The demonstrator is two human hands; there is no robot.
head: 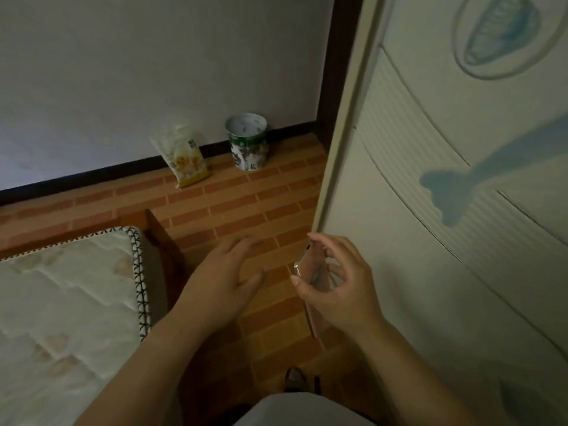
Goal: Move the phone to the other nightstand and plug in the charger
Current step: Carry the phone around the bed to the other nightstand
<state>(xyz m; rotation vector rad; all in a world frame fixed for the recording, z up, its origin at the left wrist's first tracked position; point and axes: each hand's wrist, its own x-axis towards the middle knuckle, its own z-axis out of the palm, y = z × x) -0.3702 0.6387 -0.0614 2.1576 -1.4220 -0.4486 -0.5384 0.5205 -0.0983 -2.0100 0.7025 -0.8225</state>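
Note:
My right hand (341, 287) holds the phone (302, 265) edge-on, thumb and fingers pinching its upper end; the phone is slim with a pale metallic rim and hangs over the brick-patterned floor (233, 210). My left hand (227, 272) floats beside it, fingers spread, holding nothing. No charger, cable or nightstand shows in this view.
The corner of a mattress (70, 290) on a wooden bed frame fills the lower left. A pale wardrobe door (445, 179) with blue decoration stands close on the right. A snack bag (184, 158) and a tin can (247, 142) lean by the far white wall.

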